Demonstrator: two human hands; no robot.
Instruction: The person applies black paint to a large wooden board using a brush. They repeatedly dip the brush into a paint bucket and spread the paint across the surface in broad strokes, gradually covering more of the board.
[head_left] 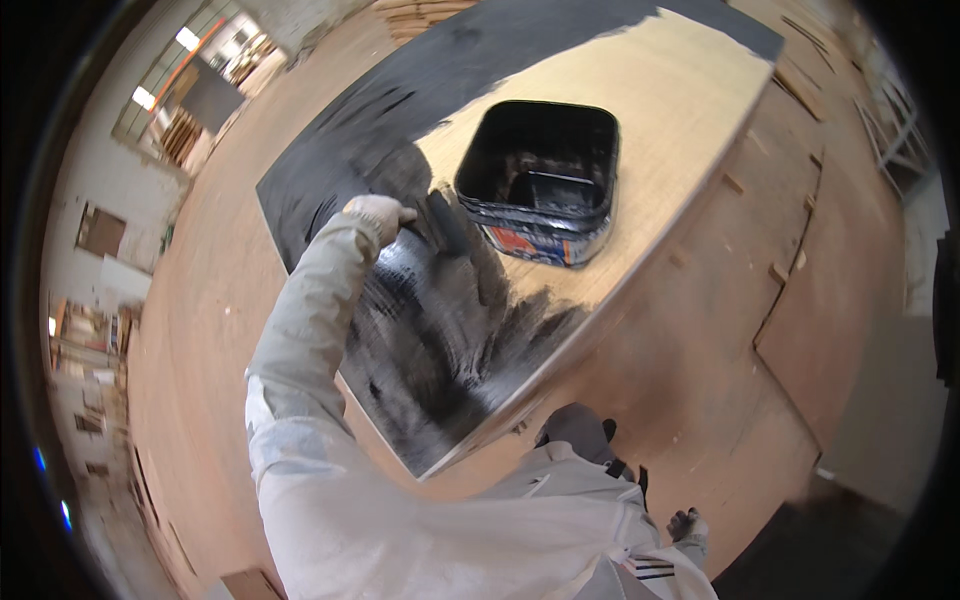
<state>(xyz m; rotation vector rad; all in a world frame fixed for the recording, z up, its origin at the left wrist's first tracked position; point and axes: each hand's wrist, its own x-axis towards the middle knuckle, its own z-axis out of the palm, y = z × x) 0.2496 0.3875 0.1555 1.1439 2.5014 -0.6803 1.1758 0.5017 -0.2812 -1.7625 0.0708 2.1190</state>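
A large flat board (640,85) lies before me, part bare pale wood and part covered in black paint. On its left, black-coated area, my left hand (378,216) grips a wide paintbrush (446,222) darkened with paint. The bristles press near the border between black and bare wood. A square black bucket (548,215) stands on the board just right of the brush, with dark paint inside and smears along its rim. Low at the right, my right hand (688,524) hangs beside my body, fingers loosely curled and somewhat apart, with dark tips and nothing visible in them.
The reddish-brown floor (215,330) surrounds the board. Small wood blocks (734,184) and large flat sheets (840,290) lie to the right. A metal frame (893,140) stands at the far right. Stacked boards (415,18) are at the back. My shoe (575,428) is near the board's front edge.
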